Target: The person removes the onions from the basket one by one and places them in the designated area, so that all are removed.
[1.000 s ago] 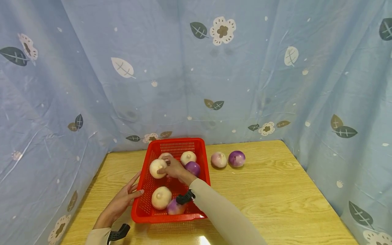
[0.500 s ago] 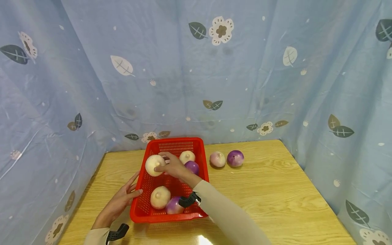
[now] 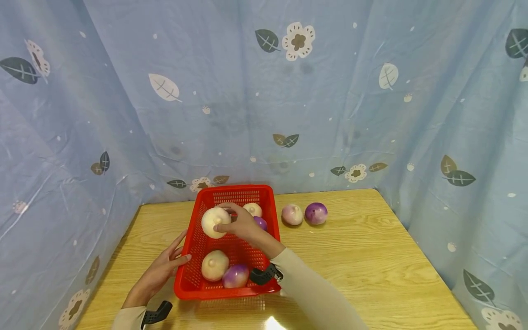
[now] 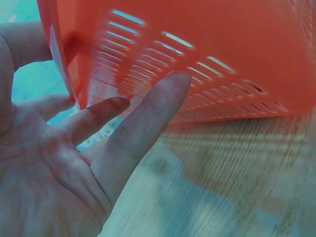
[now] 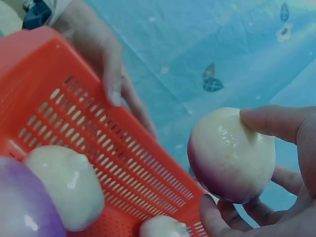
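A white turnip with a purplish underside (image 5: 229, 153) is held in my right hand (image 3: 241, 224), thumb on one side and fingers round the other. It hangs over the left part of a red plastic basket (image 3: 272, 243). My left hand (image 3: 162, 268) holds the basket's left rim, with its thumb over the edge. In the left wrist view, the fingers (image 4: 148, 123) spread along the slotted outer wall. Inside the basket lie a white turnip (image 3: 215, 266) and a purple-and-white turnip (image 3: 236, 277) near the front. Another white turnip (image 3: 253, 210) and a purple turnip (image 3: 261, 223), partly hidden by my right hand, lie farther back.
Right of the basket, a pale pink turnip (image 3: 292, 214) and a purple turnip (image 3: 316, 213) sit on the wooden table (image 3: 354, 261). Blue patterned curtains (image 3: 231, 101) surround the table at the back and both sides.
My right hand has lifted the white turnip up from the basket, first shifting a little left, then back to the right. My left hand stays at the basket's rim.
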`<state>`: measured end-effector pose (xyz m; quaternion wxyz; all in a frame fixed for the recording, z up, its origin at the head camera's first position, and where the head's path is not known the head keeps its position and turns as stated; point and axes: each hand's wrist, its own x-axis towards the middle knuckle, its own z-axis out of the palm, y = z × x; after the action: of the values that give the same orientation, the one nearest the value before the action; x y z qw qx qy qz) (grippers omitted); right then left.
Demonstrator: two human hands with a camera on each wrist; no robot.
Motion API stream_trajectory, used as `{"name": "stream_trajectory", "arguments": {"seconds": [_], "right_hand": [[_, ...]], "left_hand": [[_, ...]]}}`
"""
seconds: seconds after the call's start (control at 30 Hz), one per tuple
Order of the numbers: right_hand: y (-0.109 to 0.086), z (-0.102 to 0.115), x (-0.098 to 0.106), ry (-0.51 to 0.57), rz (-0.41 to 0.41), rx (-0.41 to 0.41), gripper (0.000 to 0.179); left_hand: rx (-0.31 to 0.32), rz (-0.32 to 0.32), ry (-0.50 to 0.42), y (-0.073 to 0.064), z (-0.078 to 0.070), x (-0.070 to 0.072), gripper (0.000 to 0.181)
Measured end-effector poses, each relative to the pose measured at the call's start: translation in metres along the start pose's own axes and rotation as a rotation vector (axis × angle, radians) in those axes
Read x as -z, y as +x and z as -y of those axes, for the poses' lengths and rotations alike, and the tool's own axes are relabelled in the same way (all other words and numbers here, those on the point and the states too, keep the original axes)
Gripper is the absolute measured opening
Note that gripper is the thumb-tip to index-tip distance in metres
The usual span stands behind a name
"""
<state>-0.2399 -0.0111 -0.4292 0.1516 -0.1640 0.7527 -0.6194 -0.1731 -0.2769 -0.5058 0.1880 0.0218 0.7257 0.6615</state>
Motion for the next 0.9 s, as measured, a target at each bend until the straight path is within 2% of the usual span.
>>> {"name": "stream_trajectory", "arguments": {"seconds": [0.2, 0.47, 0.77, 0.9], "right_hand": [[-0.009, 0.007, 0.009, 0.024, -0.026, 0.030, 0.061], [-0.022, 0.007, 0.027, 0.028, -0.088, 0.097, 0.058], [-0.034, -0.002, 0.048, 0.062, -0.133, 0.113, 0.060], [-0.039, -0.004, 0.057, 0.066, -0.163, 0.088, 0.060]], "left_hand": [[0.011, -0.032, 0.007, 0.001, 0.001, 0.001, 0.080], [-0.006, 0.002, -0.009, 0.000, 0.005, 0.000, 0.080], [-0.009, 0.013, -0.018, -0.002, 0.001, -0.002, 0.080], [-0.014, 0.016, -0.019, -0.002, 0.001, -0.002, 0.080]]}}
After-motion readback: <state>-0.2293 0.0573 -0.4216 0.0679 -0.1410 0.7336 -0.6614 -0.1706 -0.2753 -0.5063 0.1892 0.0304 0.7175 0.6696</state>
